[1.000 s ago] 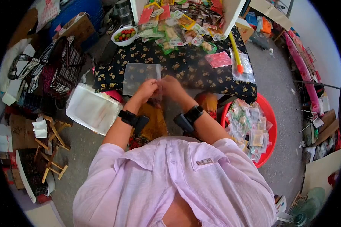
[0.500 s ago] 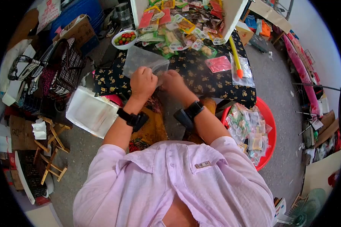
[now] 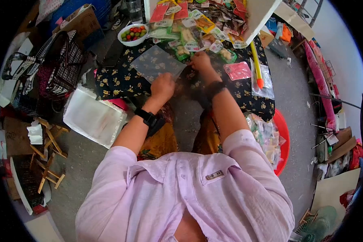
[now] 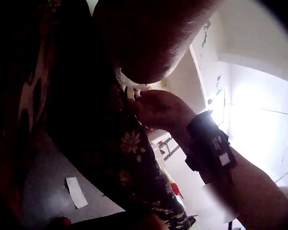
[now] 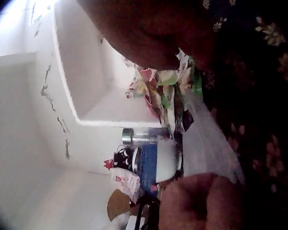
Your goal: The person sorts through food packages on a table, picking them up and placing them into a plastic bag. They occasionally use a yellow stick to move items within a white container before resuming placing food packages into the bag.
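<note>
My left hand (image 3: 163, 86) pinches the near edge of a clear plastic bag (image 3: 155, 62), which lies flat over the front of the dark flowered cloth. My right hand (image 3: 201, 62) reaches forward, its fingers right at the near edge of the heap of food packets, by a green-edged packet (image 3: 182, 52). In the right wrist view the right hand (image 5: 158, 33) overlaps the packets (image 5: 170, 91), and its fingertips are hidden; I cannot tell whether they grip one. The bag (image 5: 206, 139) stretches there from the left hand (image 5: 199, 201) toward the heap.
A white foam box (image 3: 262, 20) stands behind the packets. A bowl of small fruit (image 3: 133, 35) sits at the left. A pink packet (image 3: 238, 71) and a yellow stick with an orange tip (image 3: 257, 68) lie right. Clear bags (image 3: 94, 115) are stacked left; a red tub (image 3: 284, 141) holds bagged packets.
My right hand has left the bag's near edge and moved forward and right to the packets. My left hand has kept its hold while the bag turned and swung forward.
</note>
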A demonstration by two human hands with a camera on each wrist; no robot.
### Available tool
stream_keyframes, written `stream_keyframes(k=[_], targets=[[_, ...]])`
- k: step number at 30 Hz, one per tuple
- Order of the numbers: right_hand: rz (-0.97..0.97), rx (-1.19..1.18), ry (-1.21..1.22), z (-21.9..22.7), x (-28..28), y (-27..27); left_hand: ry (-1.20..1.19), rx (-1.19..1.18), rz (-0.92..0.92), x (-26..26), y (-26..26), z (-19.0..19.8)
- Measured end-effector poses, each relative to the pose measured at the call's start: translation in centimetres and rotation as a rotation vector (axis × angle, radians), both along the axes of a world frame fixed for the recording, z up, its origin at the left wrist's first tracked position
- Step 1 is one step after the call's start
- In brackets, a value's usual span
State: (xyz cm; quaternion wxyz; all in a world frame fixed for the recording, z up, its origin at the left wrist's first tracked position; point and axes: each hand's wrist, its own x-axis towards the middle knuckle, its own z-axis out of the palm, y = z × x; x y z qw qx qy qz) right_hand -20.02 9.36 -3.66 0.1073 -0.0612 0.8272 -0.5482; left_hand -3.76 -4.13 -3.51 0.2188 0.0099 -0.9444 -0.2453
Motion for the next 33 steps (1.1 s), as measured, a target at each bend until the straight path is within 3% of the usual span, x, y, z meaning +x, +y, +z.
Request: stream_keyframes(k=[2,7,13,16,19,21,24,26,27,29,31,32,33], targets=[[-0.034,0.084,0.117,-1.2,-2.5,-0.4,0.013,-0.007,0.001,0.1,0.1,0.2],[-0.139,0.257,0.274,-0.6,-2.5,-3.1,0.039,-0.009,-0.024,-0.2,0.0,-0.3],[-0.083,0.201,0.132,-0.4,-1.9,-2.3,-0.055,-0.005,-0.050,0.3,0.1,1.0],[-0.001,-0.184,0.005,1.6,2.0,1.3,-0.095,0.025,-0.037,0.1,0.1,0.6],[-0.122,-0.413,-0.066,1.2,4.4,4.5,-0.226,0.023,-0.005,0.0,0.2,1.4],[-0.092,-0.301,0.108,0.7,6.3,6.5,-0.198,0.005,-0.006,0.1,0.3,1.8],[-0.071,-0.455,0.031,2.6,11.3,7.2,-0.248,0.019,0.010,-0.4,0.3,1.6],[0.003,-0.637,-0.256,3.7,14.4,6.6,-0.202,-0.003,0.018,-0.3,0.6,1.2],[0.123,-0.489,-0.250,3.2,15.5,6.4,-0.177,-0.016,0.023,-0.2,0.6,1.1],[0.273,-0.163,0.013,1.8,14.9,7.1,-0.170,-0.055,0.025,-0.3,0.6,0.9],[0.142,-0.166,-0.155,3.3,14.2,7.2,-0.177,-0.073,0.024,-0.2,0.7,0.8],[-0.024,0.075,0.140,4.2,14.2,7.3,-0.186,-0.073,0.019,-0.2,0.7,0.9],[-0.067,0.221,0.257,3.6,12.8,8.5,-0.195,-0.073,0.015,-0.2,0.7,0.9]])
